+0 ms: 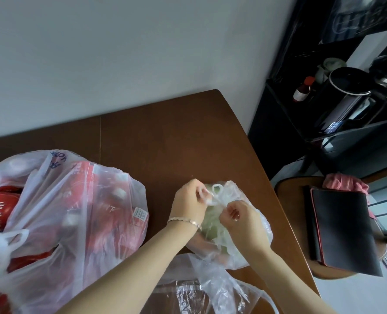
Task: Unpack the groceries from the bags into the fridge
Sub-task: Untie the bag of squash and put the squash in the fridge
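Three bags sit on the brown tabletop (165, 143). The small bag (232, 189), clear with something pale green (210, 220) inside, rests near the right edge. The left hand (189, 200) has its fingers pinched on a tied handle loop (215, 196) at the top. The right hand (240, 219) has its fingers curled tight on the plastic just beside it. The big bag (74, 211), white and full of red packs (4, 205), stands well to the left. A limp clear bag (210, 286) lies at the near edge. A black folder (342, 230) lies on a chair (290, 189) to the right.
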`<act>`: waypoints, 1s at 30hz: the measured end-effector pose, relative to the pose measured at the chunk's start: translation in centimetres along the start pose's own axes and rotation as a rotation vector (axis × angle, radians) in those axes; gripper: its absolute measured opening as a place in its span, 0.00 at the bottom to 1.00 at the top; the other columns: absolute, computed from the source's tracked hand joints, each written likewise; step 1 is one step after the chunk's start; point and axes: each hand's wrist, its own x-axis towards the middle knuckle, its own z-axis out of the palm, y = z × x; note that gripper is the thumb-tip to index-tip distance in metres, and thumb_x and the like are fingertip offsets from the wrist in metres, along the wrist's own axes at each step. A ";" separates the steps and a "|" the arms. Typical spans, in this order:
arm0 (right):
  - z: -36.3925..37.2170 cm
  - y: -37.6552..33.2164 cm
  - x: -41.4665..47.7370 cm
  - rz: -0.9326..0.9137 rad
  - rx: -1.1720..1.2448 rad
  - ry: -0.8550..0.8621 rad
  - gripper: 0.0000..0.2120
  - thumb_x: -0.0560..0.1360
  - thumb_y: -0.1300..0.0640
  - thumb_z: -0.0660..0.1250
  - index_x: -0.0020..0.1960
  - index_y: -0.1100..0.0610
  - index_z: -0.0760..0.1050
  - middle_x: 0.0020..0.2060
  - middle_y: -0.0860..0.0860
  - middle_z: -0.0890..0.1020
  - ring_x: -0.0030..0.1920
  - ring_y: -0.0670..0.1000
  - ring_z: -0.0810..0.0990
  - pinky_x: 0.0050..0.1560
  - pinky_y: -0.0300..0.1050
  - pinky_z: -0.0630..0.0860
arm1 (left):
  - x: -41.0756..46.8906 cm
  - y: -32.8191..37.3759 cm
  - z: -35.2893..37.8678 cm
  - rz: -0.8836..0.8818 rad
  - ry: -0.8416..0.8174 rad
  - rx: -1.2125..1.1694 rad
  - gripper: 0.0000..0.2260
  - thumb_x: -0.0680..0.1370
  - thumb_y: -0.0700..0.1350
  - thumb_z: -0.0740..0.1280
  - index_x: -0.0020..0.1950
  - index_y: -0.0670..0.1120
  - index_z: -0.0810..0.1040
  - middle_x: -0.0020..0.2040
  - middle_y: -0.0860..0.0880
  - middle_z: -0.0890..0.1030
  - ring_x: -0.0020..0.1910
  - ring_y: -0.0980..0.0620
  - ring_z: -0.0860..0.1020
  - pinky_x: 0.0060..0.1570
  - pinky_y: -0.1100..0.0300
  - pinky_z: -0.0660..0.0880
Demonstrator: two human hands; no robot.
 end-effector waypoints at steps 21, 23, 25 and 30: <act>-5.7 -1.3 3.7 0.312 1.126 0.041 0.18 0.77 0.48 0.60 0.34 0.56 0.74 0.31 0.50 0.71 0.33 0.47 0.67 0.39 0.41 0.64 | 0.8 -0.4 -3.6 -0.166 -0.114 -0.326 0.14 0.79 0.48 0.63 0.35 0.44 0.77 0.23 0.55 0.73 0.27 0.54 0.73 0.30 0.64 0.70; -4.7 -0.4 3.4 0.311 0.794 -0.002 0.18 0.73 0.42 0.65 0.49 0.57 0.77 0.42 0.50 0.78 0.40 0.48 0.75 0.43 0.41 0.70 | 1.2 -0.9 -3.8 -0.267 -0.026 -0.708 0.18 0.81 0.44 0.60 0.31 0.42 0.75 0.19 0.53 0.71 0.24 0.54 0.70 0.25 0.65 0.72; -3.1 -0.2 2.3 0.219 0.374 -0.174 0.24 0.67 0.38 0.70 0.53 0.55 0.74 0.47 0.47 0.78 0.46 0.47 0.76 0.45 0.38 0.71 | 0.7 -0.6 -3.7 -0.158 -0.057 -0.852 0.12 0.78 0.41 0.63 0.34 0.44 0.77 0.24 0.52 0.74 0.29 0.52 0.74 0.31 0.62 0.77; -0.8 -1.5 0.4 0.047 0.062 -0.002 0.12 0.76 0.58 0.66 0.34 0.58 0.71 0.29 0.49 0.73 0.29 0.46 0.68 0.27 0.33 0.62 | -0.8 -0.5 -2.6 -0.003 -0.215 -0.712 0.24 0.67 0.39 0.64 0.63 0.50 0.68 0.60 0.53 0.74 0.60 0.56 0.75 0.55 0.67 0.73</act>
